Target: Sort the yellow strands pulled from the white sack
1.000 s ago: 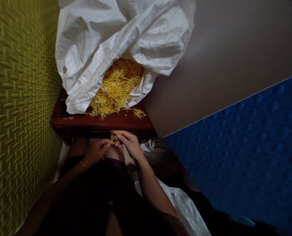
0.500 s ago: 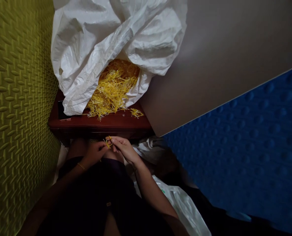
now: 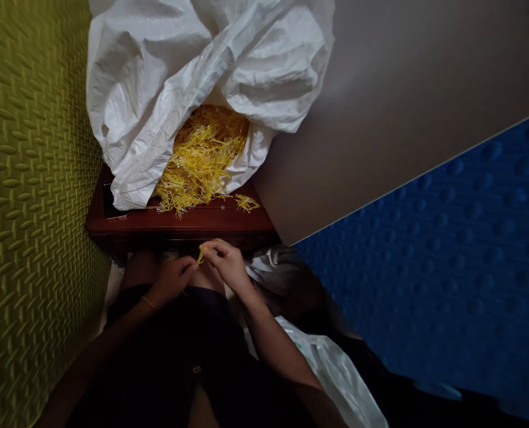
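Observation:
Between my two hands, above my lap, is a small yellow strand piece [image 3: 200, 257], thin and cord-like; its exact kind is too small to make out. My left hand [image 3: 175, 277] is closed, thumb and fingers pinching its lower end. My right hand [image 3: 225, 261] pinches the upper end with bent fingers. Beyond them, a heap of similar yellow strands with pale tips [image 3: 197, 160] spills from the mouth of a white woven sack [image 3: 157, 77]. The sack lies on a dark red-brown wooden surface [image 3: 188, 223]. A few loose strands [image 3: 246, 203] lie to its right.
A dark flat object, perhaps a phone [image 3: 113, 202], is partly under the sack's left corner. A yellow textured wall [image 3: 32, 178] stands close at left. A grey-brown panel [image 3: 380, 107] and blue dimpled surface [image 3: 460, 249] are at right. A pale plastic bag [image 3: 331, 362] lies beside my right arm.
My right hand has lifted slightly and turned, with its fingers more bent. The yellow strands between my hands now look straighter and less spread. The left hand has barely moved.

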The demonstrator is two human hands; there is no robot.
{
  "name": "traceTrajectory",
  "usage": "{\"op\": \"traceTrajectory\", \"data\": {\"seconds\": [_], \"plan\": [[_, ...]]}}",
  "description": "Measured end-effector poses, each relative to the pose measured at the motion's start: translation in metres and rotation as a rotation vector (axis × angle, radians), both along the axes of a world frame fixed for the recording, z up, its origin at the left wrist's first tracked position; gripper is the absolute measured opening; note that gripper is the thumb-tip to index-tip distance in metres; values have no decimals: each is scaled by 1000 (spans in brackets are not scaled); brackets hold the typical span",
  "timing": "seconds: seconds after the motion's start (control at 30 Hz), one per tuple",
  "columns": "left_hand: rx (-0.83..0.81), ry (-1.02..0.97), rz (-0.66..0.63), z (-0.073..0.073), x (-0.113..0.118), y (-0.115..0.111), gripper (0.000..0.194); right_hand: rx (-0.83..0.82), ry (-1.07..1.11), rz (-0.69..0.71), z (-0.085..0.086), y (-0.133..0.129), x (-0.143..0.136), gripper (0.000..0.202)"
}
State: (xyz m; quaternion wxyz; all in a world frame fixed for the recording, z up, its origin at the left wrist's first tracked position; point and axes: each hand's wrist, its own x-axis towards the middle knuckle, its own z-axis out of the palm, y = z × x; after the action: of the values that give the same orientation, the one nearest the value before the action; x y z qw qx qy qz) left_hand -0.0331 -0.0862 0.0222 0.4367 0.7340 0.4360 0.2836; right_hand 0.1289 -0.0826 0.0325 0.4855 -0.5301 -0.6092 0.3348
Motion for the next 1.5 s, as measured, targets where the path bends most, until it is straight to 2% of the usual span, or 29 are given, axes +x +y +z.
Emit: {"op": "traceTrajectory", "data": {"seconds": [0.07,0.13,0.17,0.23,0.3,0.37,0.47,0.6,0.7,0.8,0.9,0.97,1.07,1.17,1.3,1.37,1.5], "plan": [[-14,-101,-8,4,-2,-4,29,55,76,-191,-3,15,17,15],[-21,-177,-44,5,-3,-8,28,182,69,-434,-4,37,41,18],[-7,-192,-56,4,-3,-10,28,247,25,-548,-4,49,55,21],[56,-176,-60,-2,-3,-10,27,332,-185,-647,-5,76,82,23],[133,-124,-51,-15,-1,-3,27,318,-406,-654,-9,101,105,26],[189,-36,-49,-34,0,9,28,226,-571,-638,-16,122,121,31],[206,140,-132,-66,-3,26,26,84,-750,-575,-25,140,129,35],[119,265,-118,-98,-14,30,35,133,-801,-600,-23,137,112,37],[21,223,-63,-105,-20,28,32,231,-701,-453,-14,123,72,31],[3,167,37,-98,-22,30,26,299,-600,-193,-10,113,17,29],[2,106,126,-82,-24,34,23,284,-643,-140,-17,116,-29,33],[-2,72,154,-69,-27,34,22,214,-712,-154,-25,125,-45,38],[-38,34,172,-50,-32,32,22,142,-748,-144,-32,136,-47,24],[-96,-17,220,-37,-34,32,22,191,-641,-159,-30,131,-36,17],[-168,-187,317,-30,-26,45,18,243,-425,-147,-24,100,-22,13],[-190,-273,325,-27,-19,55,17,228,-366,-132,-23,87,-19,13],[-155,-349,327,-19,-7,73,18,195,-372,-155,-23,82,-25,15]]}}
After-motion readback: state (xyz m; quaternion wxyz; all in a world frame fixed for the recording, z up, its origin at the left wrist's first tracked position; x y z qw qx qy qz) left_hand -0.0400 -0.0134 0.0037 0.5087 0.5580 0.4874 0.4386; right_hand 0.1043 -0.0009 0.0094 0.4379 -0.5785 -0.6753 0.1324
